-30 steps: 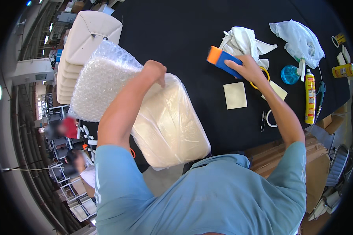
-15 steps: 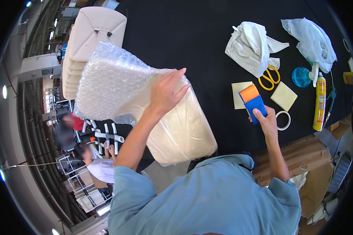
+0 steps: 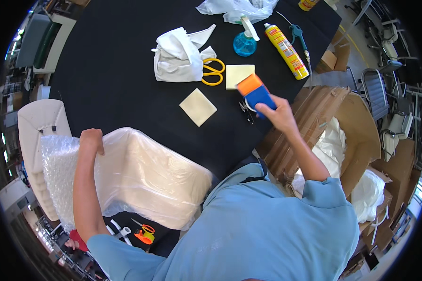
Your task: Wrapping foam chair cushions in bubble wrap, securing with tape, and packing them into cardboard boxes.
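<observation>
A cream padded chair shell, covered in clear plastic, lies on the black-covered table at my left front. Bubble wrap covers its left end. My left hand is closed at the shell's far edge, where the bubble wrap meets the clear plastic; its fingertips are hidden. My right hand grips a flat blue block with an orange end, held above the table. Below the block, a white tape ring shows in part, beside small dark metal pieces.
Two pale yellow square pads lie ahead, near yellow-handled scissors and a white cloth. Beyond stand a blue spray bottle, a yellow can and an air gun. Cream cushions are stacked left; a large carton is at right.
The view has swung to the right. My left hand has gone from lying spread on the wrapped shell to closing at its far edge. My right hand still holds the blue and orange block.
</observation>
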`<move>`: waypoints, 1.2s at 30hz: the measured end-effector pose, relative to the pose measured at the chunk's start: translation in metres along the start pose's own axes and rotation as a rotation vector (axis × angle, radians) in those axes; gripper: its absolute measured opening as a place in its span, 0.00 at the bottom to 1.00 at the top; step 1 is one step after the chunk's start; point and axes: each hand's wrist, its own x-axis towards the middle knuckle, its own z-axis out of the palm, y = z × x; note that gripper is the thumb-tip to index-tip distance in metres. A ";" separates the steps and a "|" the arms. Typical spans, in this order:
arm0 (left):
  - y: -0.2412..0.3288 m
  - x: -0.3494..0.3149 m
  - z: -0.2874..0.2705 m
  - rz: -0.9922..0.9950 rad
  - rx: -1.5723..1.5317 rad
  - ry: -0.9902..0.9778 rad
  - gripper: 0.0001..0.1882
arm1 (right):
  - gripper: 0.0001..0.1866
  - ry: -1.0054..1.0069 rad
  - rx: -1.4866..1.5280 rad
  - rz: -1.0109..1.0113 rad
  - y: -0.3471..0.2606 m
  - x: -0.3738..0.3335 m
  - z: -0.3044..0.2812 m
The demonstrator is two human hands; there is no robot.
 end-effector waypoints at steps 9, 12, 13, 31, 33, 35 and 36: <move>0.134 -0.098 -0.019 0.308 -0.699 1.092 0.31 | 0.20 0.190 -1.108 -0.442 0.050 0.051 -0.075; 0.214 -0.132 0.033 0.271 -0.894 1.135 0.33 | 0.21 0.451 -1.034 -0.702 0.047 0.039 -0.054; 0.236 -0.147 0.049 0.205 -0.991 1.120 0.33 | 0.20 0.450 -0.941 -0.718 0.036 0.030 -0.038; 0.383 -0.190 0.418 -0.816 -2.802 0.575 0.24 | 0.24 -0.479 -0.111 -0.100 0.111 -0.087 0.267; 0.374 -0.193 0.429 -0.642 -2.844 0.484 0.22 | 0.23 -0.482 -0.076 -0.073 0.109 -0.099 0.263; 0.373 -0.202 0.446 -0.562 -2.890 0.499 0.23 | 0.23 -0.463 -0.114 -0.075 0.106 -0.118 0.255; 0.371 -0.212 0.454 -0.501 -2.894 0.456 0.22 | 0.24 -0.463 -0.166 -0.068 0.097 -0.133 0.250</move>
